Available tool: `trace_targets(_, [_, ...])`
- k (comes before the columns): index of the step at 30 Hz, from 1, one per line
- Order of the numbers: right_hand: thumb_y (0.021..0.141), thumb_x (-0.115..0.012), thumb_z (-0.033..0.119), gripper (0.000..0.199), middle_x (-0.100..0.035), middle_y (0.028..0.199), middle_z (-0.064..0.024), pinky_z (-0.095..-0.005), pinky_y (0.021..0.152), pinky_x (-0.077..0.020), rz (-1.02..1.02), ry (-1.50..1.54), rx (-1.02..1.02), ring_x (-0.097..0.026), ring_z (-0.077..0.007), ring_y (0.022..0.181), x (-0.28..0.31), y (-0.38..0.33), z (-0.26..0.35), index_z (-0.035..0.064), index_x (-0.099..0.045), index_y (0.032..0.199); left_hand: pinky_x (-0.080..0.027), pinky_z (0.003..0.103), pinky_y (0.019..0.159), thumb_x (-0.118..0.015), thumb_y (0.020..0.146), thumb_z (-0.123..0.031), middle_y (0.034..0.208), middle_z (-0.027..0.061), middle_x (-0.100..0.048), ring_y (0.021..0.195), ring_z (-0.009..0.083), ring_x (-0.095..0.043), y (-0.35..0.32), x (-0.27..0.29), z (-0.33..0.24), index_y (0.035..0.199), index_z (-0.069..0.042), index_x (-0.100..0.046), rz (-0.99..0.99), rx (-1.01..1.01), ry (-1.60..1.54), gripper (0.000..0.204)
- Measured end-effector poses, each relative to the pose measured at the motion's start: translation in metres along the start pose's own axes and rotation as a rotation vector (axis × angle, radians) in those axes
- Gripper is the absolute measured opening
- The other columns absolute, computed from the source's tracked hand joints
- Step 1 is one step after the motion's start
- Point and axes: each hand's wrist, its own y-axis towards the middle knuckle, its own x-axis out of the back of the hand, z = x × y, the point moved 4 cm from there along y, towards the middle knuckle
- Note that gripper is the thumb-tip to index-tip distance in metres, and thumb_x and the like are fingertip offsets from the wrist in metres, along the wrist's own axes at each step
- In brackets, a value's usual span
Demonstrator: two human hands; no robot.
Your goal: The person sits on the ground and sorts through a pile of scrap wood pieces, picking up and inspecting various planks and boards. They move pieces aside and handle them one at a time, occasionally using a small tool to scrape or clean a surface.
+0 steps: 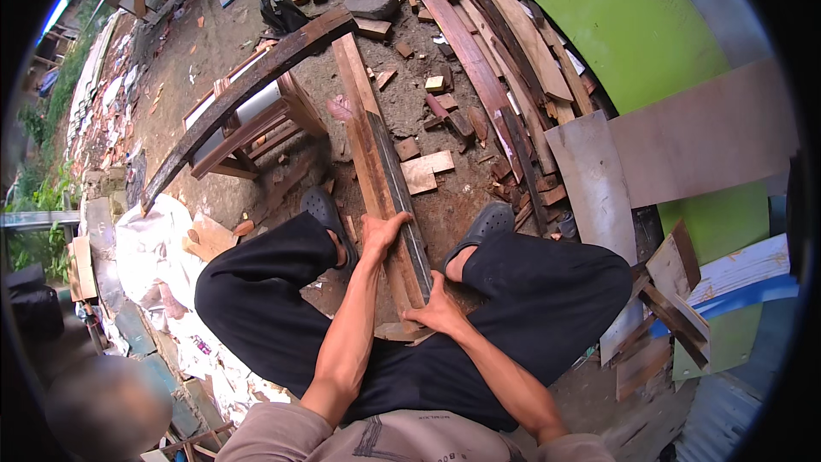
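Observation:
Between my knees a long brown wooden plank runs away from me, its near end by my lap. A narrower dark strip lies along its right side. My left hand is closed over the plank partway along, its thumb reaching across toward the dark strip. Closer to me, my right hand grips the near end from the right, with its fingers partly hidden. Both hands touch the two pieces of wood, which lie side by side. Whether they are joined cannot be made out.
A curved dark beam lies over a small wooden stool at far left. Offcuts litter the dirt ahead. Long boards are stacked at right, near green sheets. White sacking lies left; a blurred person is lower left.

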Motion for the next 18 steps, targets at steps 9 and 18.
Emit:
trace_targets(9, [0.078,-0.063,0.078,0.119,-0.051,0.135,-0.0344,-0.0462,0.101,-0.0466,0.098,0.287,0.059,-0.059,-0.0419,0.120,0.016,0.019,0.028,-0.0050,-0.021,0.152,-0.056,0.035,0.078,-0.082,0.064,-0.032,0.093,0.0194,-0.072,0.083,0.0274,-0.072,0.047,0.051,-0.053,0.110,0.011,-0.063,-0.225,-0.168,0.076,0.066])
trace_targets(18, [0.088,-0.064,0.059,0.086,-0.055,0.137,-0.0242,-0.0437,0.101,-0.0457,-0.101,0.249,-0.076,-0.059,-0.0383,0.121,0.045,0.036,-0.008,0.0041,-0.037,0.147,-0.044,0.044,0.105,-0.076,0.069,-0.061,0.133,0.0319,-0.055,0.125,0.0406,-0.055,0.173,0.058,-0.148,0.137,0.014,-0.041,-0.438,-0.155,0.512,0.107])
